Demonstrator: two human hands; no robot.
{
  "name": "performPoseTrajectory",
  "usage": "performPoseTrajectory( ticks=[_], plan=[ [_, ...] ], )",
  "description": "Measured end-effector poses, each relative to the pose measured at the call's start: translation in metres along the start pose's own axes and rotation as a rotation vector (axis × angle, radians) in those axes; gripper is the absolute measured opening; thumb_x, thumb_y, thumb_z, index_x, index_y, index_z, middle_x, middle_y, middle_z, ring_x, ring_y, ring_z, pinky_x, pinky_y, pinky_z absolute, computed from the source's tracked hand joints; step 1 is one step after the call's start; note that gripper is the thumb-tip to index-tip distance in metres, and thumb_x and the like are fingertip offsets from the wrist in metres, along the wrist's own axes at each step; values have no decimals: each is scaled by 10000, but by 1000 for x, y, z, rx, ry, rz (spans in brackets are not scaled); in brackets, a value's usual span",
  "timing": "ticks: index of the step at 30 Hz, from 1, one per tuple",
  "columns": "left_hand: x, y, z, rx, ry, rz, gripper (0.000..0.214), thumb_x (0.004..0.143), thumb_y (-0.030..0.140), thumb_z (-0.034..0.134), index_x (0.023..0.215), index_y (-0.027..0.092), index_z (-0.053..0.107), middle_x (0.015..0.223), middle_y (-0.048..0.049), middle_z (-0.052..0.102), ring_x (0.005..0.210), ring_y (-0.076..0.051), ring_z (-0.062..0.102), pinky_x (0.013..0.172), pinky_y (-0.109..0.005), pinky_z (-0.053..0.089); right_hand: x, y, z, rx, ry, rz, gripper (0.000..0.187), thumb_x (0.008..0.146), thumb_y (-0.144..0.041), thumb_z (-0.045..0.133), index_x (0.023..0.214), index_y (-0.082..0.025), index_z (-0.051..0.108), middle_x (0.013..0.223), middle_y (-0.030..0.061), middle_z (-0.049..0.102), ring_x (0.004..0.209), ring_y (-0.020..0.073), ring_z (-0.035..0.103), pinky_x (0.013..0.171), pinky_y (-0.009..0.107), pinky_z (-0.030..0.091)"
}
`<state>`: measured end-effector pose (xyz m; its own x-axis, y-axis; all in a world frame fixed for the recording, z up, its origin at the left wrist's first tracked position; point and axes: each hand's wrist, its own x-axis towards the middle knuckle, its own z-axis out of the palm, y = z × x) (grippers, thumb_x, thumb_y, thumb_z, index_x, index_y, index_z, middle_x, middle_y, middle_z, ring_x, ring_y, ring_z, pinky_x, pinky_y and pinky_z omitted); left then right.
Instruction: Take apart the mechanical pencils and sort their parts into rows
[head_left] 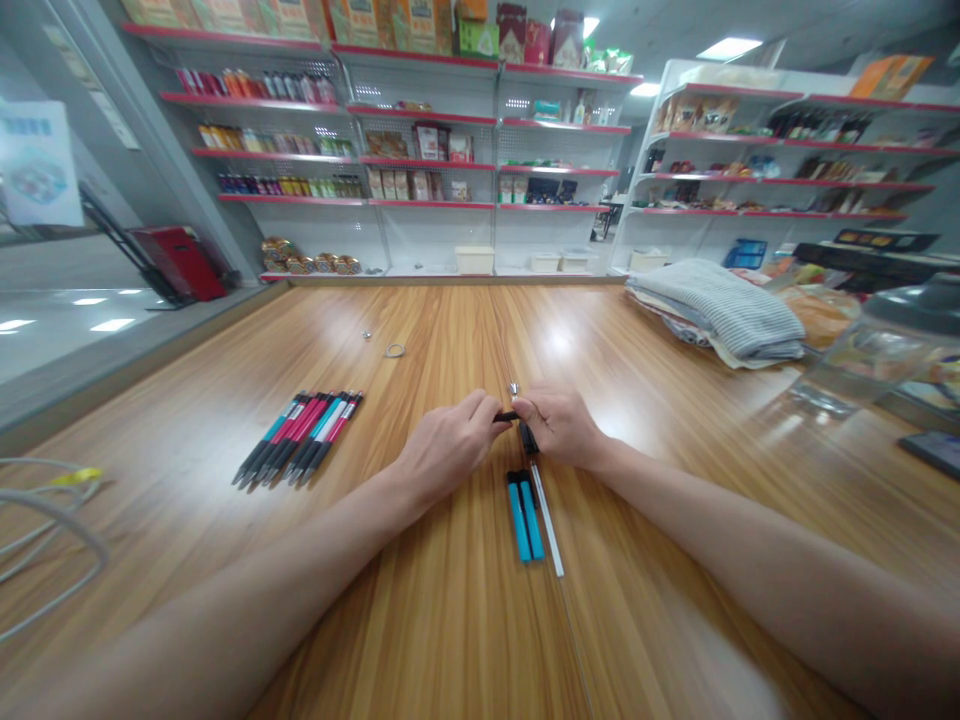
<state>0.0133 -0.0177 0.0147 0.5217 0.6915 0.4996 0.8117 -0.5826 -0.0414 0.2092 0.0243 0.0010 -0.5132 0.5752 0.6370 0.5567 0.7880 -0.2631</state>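
My left hand (448, 447) and my right hand (559, 425) meet at the middle of a wooden table (450, 620). Both are closed, pinching a small black pen part (507, 416) between their fingertips. A tiny silver piece (514, 388), perhaps a spring or tip, sits just beyond the fingers. Below my right hand lie two blue pen barrels (525, 516) side by side and a thin white refill (547, 520). A row of several assembled pens (300, 450), pink, blue and black, lies to the left of my left hand.
A small ring (394, 350) and a tiny metal bit (367, 334) lie farther back. Folded cloths (720, 315) and a clear lidded jar (885, 345) stand at the right. White cables (45, 520) lie at the left edge. Store shelves (420, 150) fill the background.
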Motion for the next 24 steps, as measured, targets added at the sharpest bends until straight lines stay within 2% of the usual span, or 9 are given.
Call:
performPoseTrajectory(
  ticks=[5, 10, 15, 20, 24],
  plan=[
    [-2, 0, 1, -44, 32, 64, 282, 972, 282, 337, 878, 139, 562, 762, -62, 621, 697, -159, 601, 587, -255, 405, -1, -8, 1, 20, 5, -28, 415, 971, -326, 330, 597, -182, 436, 574, 11, 430, 587, 129, 410, 588, 277, 318],
    [-2, 3, -2, -47, 41, 17, 297, 955, 254, 344, 785, 149, 564, 686, -50, 626, 615, -157, 589, 519, -249, 362, -2, -12, 1, -29, -5, -80, 379, 968, -302, 336, 635, -179, 466, 593, 23, 479, 611, 138, 427, 607, 288, 323],
    [-2, 1, -1, -109, 37, -5, 262, 948, 357, 394, 970, 157, 562, 858, -62, 640, 702, -159, 602, 565, -247, 401, -1, -8, 0, -98, 0, -72, 372, 965, -307, 352, 638, -175, 471, 595, 17, 473, 595, 130, 408, 583, 287, 295],
    [-3, -2, 4, -137, -11, 10, 237, 957, 253, 351, 943, 157, 568, 814, -61, 637, 698, -157, 602, 579, -251, 410, 0, -6, -1, -96, -16, -77, 391, 968, -329, 348, 632, -174, 474, 602, 22, 480, 609, 133, 413, 590, 283, 306],
    [-2, -1, 4, -187, -20, -3, 204, 945, 312, 408, 1021, 172, 535, 888, -56, 647, 735, -162, 613, 592, -250, 423, -1, -6, -3, -91, -36, -76, 387, 966, -340, 354, 647, -173, 498, 614, 31, 498, 633, 141, 428, 600, 283, 319]
  ],
)
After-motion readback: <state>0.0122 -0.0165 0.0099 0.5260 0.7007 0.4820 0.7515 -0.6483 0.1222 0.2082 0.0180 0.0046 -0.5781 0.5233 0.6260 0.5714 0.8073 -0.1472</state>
